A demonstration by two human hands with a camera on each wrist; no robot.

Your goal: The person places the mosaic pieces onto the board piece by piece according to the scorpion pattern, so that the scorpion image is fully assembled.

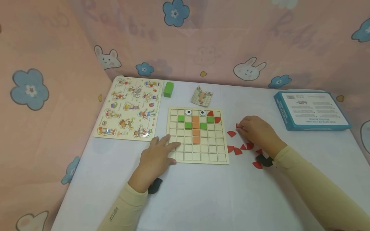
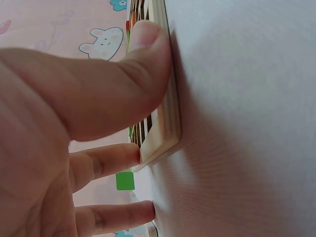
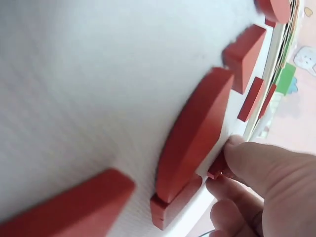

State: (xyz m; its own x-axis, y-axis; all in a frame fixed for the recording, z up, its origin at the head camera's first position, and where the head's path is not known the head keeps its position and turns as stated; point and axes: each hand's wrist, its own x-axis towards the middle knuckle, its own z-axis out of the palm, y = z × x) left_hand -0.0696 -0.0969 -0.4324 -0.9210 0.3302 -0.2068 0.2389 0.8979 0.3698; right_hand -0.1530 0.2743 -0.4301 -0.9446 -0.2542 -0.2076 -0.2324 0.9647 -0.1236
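A wooden grid board (image 1: 212,157) lies mid-table, bearing green squares (image 1: 188,125), a column of orange squares (image 1: 196,132), two eye discs (image 1: 203,113) and two red pieces (image 1: 217,120) at its upper right. My left hand (image 1: 156,155) rests at the board's lower left corner, thumb and fingers spread over its edge. Right of the board, my right hand (image 1: 257,128) pinches a small red piece (image 3: 217,165) between thumb and finger. Several loose red quarter-circle and triangle pieces (image 1: 238,151) lie below that hand; its fingers partly hide the pinched piece's shape.
A picture puzzle board (image 1: 128,109) lies to the left, with a green block (image 1: 168,89) beside it. Behind the grid board stands a curled pattern card (image 1: 202,96). A blue and white box (image 1: 315,110) lies at the right. A printed pink cloth (image 1: 185,48) hangs behind the table.
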